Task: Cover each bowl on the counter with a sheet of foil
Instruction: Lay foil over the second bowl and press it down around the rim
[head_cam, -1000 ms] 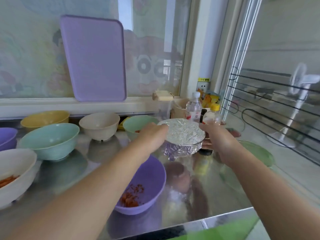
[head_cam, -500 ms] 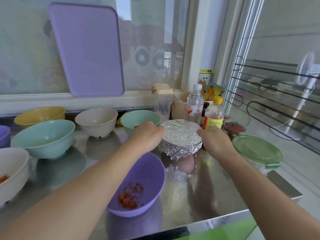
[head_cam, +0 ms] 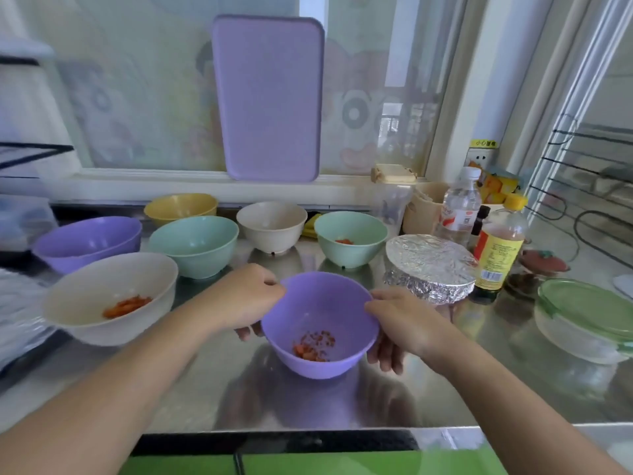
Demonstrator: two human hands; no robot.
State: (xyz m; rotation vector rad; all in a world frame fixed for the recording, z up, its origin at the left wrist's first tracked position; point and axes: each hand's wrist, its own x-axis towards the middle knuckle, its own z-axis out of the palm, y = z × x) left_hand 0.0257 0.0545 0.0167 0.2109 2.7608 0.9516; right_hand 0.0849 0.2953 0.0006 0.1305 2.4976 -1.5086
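There is a single view, from a camera worn on the person's head. It looks forward and down across the steel counter (head_cam: pixel 445 389) toward its far edge, where a window (head_cam: pixel 137 97) runs along the back. The counter's near edge crosses the bottom of the picture, close under the camera. Both forearms reach in from the bottom corners. The wide lens bends straight lines toward the sides. No second view shares the scene.
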